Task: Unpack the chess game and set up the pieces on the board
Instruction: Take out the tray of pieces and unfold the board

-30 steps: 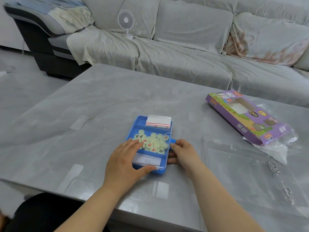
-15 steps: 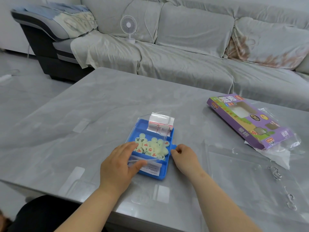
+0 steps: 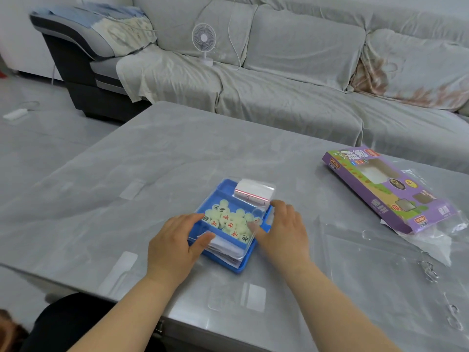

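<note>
A blue plastic tray (image 3: pixel 244 266) sits on the grey table near me. Its middle compartment holds several pale round chess pieces (image 3: pixel 229 222) marked with red and black characters. A small bag with a red strip (image 3: pixel 253 192) lies in the far compartment, and a folded white sheet (image 3: pixel 224 248) in the near one. A clear lid (image 3: pixel 223 199) covers the tray, raised slightly. My left hand (image 3: pixel 175 246) grips the lid's near-left edge, thumb at the front. My right hand (image 3: pixel 283 231) holds its right edge, thumb against the side.
The purple game box (image 3: pixel 385 189) lies at the right on crumpled clear wrap. A clear plastic sheet (image 3: pixel 375 265) with metal clips is spread near the right edge. A grey sofa with a small white fan (image 3: pixel 204 40) stands behind the table.
My right hand has moved from the tray's near-right corner up along its right side. The clear lid has lifted off the blue tray. My left hand stays on the near-left edge.
</note>
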Demonstrator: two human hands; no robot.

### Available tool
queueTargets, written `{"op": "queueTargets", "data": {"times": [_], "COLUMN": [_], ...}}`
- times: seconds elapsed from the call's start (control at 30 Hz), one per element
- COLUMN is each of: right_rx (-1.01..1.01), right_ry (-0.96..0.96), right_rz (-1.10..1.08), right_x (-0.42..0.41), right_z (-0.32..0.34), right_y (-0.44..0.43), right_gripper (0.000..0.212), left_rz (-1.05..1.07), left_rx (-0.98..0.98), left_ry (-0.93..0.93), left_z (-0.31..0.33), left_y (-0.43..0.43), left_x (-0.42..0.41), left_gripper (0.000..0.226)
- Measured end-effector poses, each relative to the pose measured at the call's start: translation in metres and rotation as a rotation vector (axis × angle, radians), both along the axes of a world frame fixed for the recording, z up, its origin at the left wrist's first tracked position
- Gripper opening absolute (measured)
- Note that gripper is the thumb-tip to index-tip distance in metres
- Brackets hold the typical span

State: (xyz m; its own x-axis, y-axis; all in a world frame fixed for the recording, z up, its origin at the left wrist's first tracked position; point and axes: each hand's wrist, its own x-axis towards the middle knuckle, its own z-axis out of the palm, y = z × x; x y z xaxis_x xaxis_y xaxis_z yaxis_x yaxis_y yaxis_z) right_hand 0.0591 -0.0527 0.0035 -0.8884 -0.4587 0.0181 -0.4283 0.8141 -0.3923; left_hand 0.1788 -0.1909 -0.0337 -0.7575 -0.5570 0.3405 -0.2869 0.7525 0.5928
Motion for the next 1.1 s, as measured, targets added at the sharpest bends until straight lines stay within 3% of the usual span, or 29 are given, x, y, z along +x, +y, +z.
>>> {"op": "queueTargets", "data": {"times": [0.17,0.3,0.47,0.63,0.8,0.97,1.1], "right_rx": [-0.179,-0.328,-0.164,0.06,0.12,0.081,-0.297], "right_ry": [-0.01,0.002,0.088,0.076,0.07,0.049,-0.02], "right_rz": [0.024,0.084,0.142,0.158,0.105,0.043,-0.1], "right_x": [-0.007,-0.006,-0.023,-0.045,-0.053,-0.058,-0.057], "right_z": [0.006,0.012,0.012,0.009,0.001,-0.009,-0.008], "right_y": [-0.009,-0.014,-0.016,-0.024,-0.039,-0.043,-0.037], "right_gripper": [0.043,0.035,0.037,0.044,0.036,0.033,0.03], "left_rz": [-0.032,0.047,0.2,0.298,0.335,0.403,0.425], "left_rx": [-0.119,-0.008,0.434,0.65,0.629,0.554,0.487], "left_ry": [-0.13,0.012,0.215,0.302,0.337,0.341,0.267], "left_z": [0.003,-0.003,-0.009,-0.008,-0.009,-0.014,-0.012], "left_y": [0.003,-0.001,-0.009,-0.014,-0.016,-0.021,-0.02], "left_x": [0.002,0.0,-0.002,-0.006,-0.008,-0.01,-0.011], "left_gripper": [0.071,0.06,0.042,0.05,0.08,0.086,0.082]}}
